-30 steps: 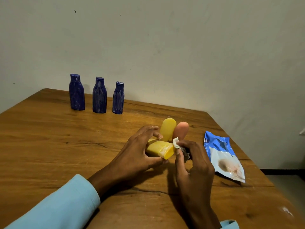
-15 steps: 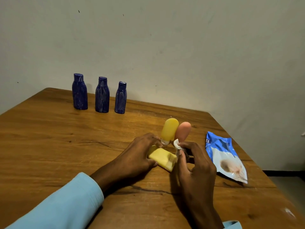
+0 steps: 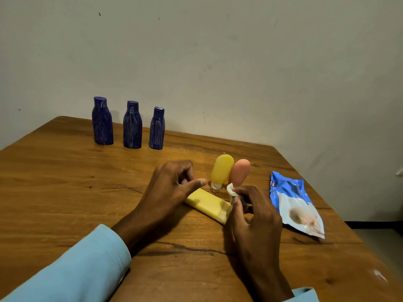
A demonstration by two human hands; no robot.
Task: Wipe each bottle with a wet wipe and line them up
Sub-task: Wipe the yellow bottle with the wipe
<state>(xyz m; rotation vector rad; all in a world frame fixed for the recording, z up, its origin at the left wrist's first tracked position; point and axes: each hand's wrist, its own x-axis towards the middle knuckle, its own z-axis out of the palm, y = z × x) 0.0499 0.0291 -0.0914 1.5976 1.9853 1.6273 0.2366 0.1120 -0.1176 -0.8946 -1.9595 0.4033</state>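
Note:
A flat yellow bottle [image 3: 208, 204] lies tilted on the wooden table [image 3: 65, 192], its cap end toward the right. My left hand [image 3: 172, 188] holds its left end, thumb stretched over the top. My right hand [image 3: 253, 212] pinches a crumpled white wet wipe [image 3: 231, 191] against the bottle's cap end. Just behind stand a yellow squeeze bottle [image 3: 221, 171] and a peach squeeze bottle [image 3: 238, 172], both cap down. Three dark blue bottles [image 3: 132, 125] stand in a row at the far left, near the wall.
A blue and white wet wipe packet [image 3: 294, 205] lies flat to the right of my hands, close to the table's right edge. The wall runs right behind the table's far edge.
The flat yellow bottle has come down from a raised grip to lie on the table. My left thumb now stretches over it, and the wipe stays at its cap end.

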